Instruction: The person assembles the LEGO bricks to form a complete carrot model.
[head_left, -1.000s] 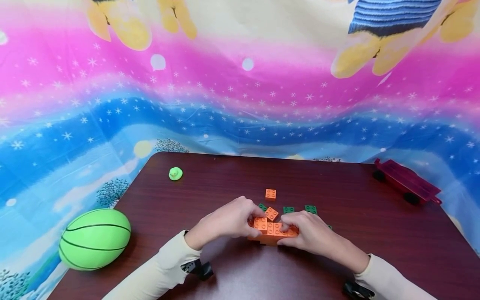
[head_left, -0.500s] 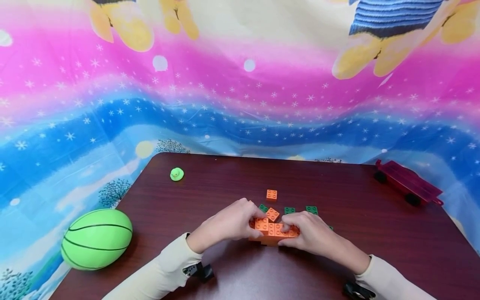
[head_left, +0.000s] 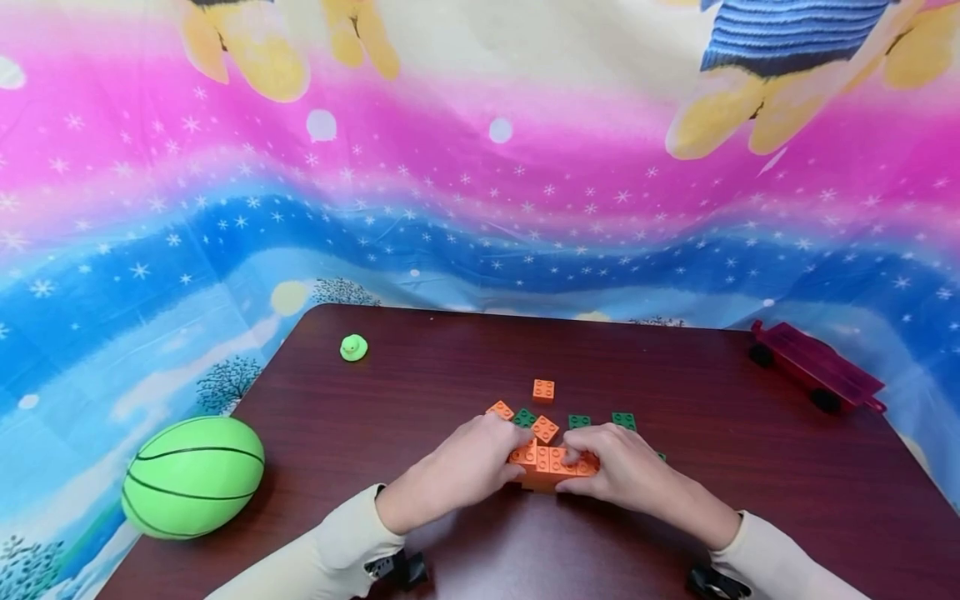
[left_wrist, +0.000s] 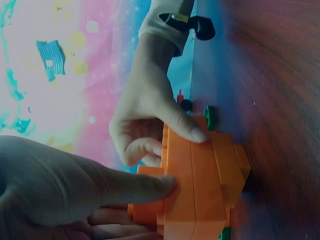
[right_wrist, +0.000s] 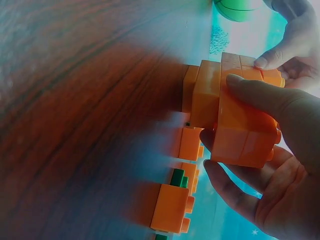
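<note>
1. Orange stack [head_left: 553, 465]: studs up, between both hands; wide upper rows sat on narrower bricks. Couldn't tell if the lowest brick met the counter [head_left: 420, 358].
2. Left hand [head_left: 465, 467]: grip pinched to the stack's thickness at its left end, thumb on the near face, fingers behind; likely to press and steady that end.
3. Right hand [head_left: 626, 471]: grip also pinched on the stack, right end, thumb on the near face, a finger bent over the top; probably because the overhang could tip.
4. Loose orange bricks [head_left: 545, 430] and green bricks [head_left: 623, 421]: just beyond the stack, seemingly for easy reach.
5. Green ball [head_left: 193, 477] left of the stack, duck [head_left: 353, 347] beyond and left, red wagon [head_left: 821, 367] beyond and right: well apart, presumably out of the way.
</note>
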